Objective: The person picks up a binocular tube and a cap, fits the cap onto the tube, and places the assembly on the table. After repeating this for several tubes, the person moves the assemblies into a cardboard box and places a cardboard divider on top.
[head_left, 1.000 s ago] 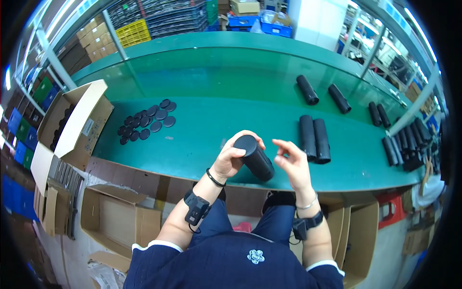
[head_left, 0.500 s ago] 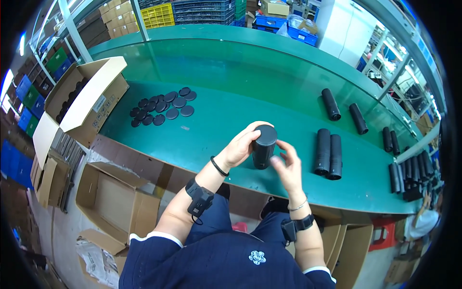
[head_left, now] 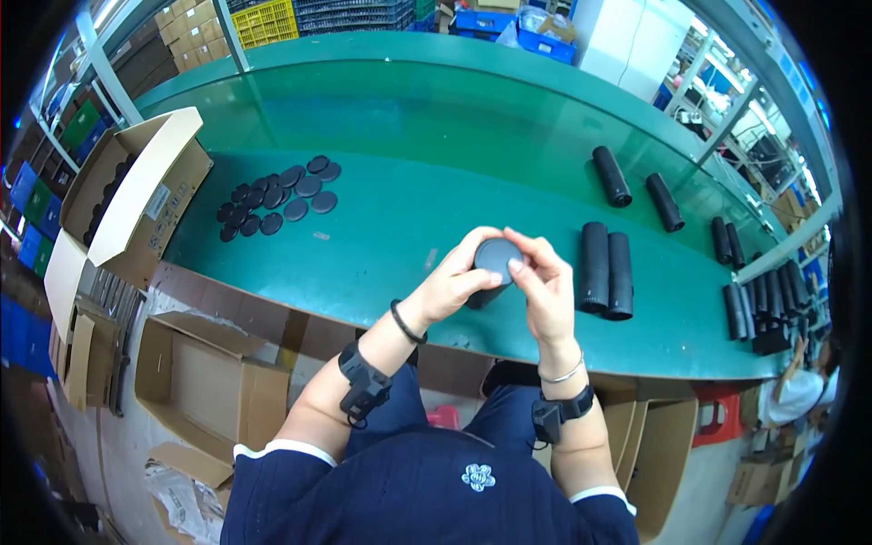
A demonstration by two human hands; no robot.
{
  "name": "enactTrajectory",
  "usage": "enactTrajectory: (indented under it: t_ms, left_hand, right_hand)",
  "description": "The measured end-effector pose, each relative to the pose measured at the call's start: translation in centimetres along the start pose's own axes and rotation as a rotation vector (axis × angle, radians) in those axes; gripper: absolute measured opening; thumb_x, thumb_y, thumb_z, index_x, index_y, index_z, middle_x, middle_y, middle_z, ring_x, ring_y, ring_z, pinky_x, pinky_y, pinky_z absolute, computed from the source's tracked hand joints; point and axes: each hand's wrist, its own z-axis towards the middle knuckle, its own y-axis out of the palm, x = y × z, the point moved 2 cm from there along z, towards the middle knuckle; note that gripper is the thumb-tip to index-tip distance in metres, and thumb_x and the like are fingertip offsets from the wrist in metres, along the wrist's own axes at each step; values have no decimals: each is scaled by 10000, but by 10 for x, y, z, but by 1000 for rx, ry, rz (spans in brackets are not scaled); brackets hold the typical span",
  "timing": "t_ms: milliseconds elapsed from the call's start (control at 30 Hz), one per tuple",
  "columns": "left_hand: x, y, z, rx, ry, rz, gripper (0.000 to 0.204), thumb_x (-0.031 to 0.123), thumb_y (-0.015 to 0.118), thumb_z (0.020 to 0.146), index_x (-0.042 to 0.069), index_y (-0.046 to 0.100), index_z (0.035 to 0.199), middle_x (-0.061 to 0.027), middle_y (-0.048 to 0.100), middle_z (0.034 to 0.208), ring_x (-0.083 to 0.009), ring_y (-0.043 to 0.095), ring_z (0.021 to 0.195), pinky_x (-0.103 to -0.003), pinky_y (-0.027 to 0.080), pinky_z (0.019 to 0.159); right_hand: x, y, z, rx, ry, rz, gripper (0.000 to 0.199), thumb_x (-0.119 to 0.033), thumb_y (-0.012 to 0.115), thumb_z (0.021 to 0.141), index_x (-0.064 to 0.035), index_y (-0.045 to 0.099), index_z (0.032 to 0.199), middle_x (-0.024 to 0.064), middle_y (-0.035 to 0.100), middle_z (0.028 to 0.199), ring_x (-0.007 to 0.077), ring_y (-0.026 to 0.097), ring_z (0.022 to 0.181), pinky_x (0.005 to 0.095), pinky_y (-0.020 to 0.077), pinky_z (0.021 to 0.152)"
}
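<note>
Black tube [head_left: 493, 270], black caps [head_left: 275, 196], green table [head_left: 436, 136]

I see the worktop [head_left: 391, 118] running left-right ahead of me. Cylinder [head_left: 491, 270] sits between my left hand [head_left: 454, 282] and right hand [head_left: 548, 292], near the front edge, approx centre. Batch of round caps [head_left: 277, 198] lies on the worktop to the left, w/ an open carton [head_left: 136, 195] at the left end beside them. Two tubes [head_left: 607, 270] lie side by side just right of my hands; two more [head_left: 638, 188] behind those, apart. Further tubes [head_left: 767, 295] cluster at the far right. Cartons [head_left: 195, 386] stand on the floor below the front edge, left.
</note>
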Motion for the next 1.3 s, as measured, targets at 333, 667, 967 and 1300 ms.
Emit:
enactTrajectory:
  t_ms: [333, 667, 967, 1300]
  left_hand:
    - [3, 12, -10, -60, 70, 367, 707, 140, 754, 786, 61, 326, 1343, -133, 479, 1265, -243, 470, 1225, -372, 404, 1013]
    - [-8, 14, -18, -4, 187, 559, 681, 150, 754, 804, 45, 334, 1331, -115, 493, 1230, -205, 503, 1176, -342, 435, 977]
    - [2, 9, -13, -117, 98, 413, 707, 94, 775, 767, 67, 347, 1328, -87, 485, 1232, -183, 480, 1182, -334, 425, 980]
    - [5, 18, -9, -1, 177, 277, 622, 195, 730, 768, 25, 399, 1266, -111, 492, 1169, -181, 480, 1095, -316, 412, 939]
  right_hand:
    - [-10, -17, -15, -117, 107, 30, 434, -119, 645, 830, 7, 604, 1243, 34, 521, 1043, 139, 468, 1015, 278, 353, 937]
    - [-27, 0, -30, -94, -135, -393, 618, -126, 765, 726, 7, 558, 1292, 55, 473, 1103, 148, 472, 998, 272, 391, 906]
    - [-7, -12, -28, -73, 99, 156, 431, -58, 629, 862, 27, 569, 1280, 74, 496, 1188, 168, 470, 1153, 297, 366, 1011]
    - [2, -11, -30, -47, 48, 122, 421, -55, 623, 869, 5, 580, 1283, 74, 472, 1246, 170, 451, 1185, 296, 358, 1007]
